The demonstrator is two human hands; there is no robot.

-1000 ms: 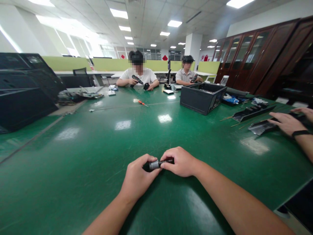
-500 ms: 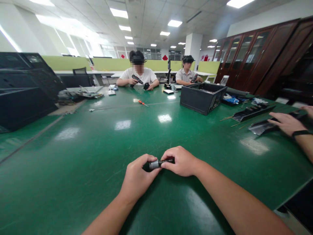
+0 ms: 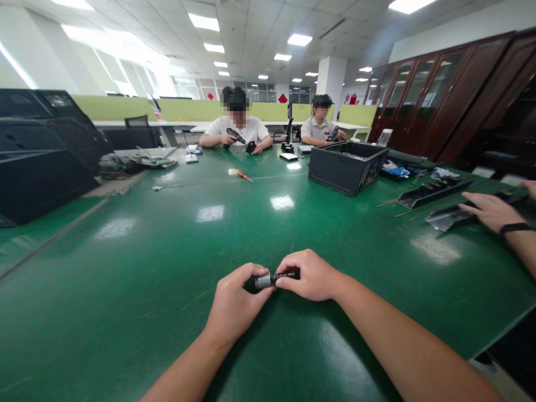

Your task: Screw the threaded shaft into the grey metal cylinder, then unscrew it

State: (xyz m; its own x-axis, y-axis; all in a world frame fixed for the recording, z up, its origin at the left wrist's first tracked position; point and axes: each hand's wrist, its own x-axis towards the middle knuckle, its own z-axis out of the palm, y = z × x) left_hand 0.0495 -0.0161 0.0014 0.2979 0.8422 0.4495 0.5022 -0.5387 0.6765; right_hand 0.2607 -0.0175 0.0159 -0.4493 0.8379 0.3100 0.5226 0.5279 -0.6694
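A small silver cylinder (image 3: 263,281) with a dark ridged shaft, much like a small motor, lies sideways just above the green table (image 3: 138,312). My left hand (image 3: 237,301) is closed around its silver body, thumb on top and fingers beneath. From the other side, my right hand (image 3: 310,276) pinches the ridged shaft between thumb and fingertips. The far end of the shaft is partly hidden in the shadow of my right palm.
An orange screwdriver (image 3: 243,175) lies farther back, left of a black open case (image 3: 335,173). Dark metal rails (image 3: 448,216) lie at right under another person's hand (image 3: 488,211). Two people sit across the table, each with a power drill. Black cases (image 3: 46,162) stand at left.
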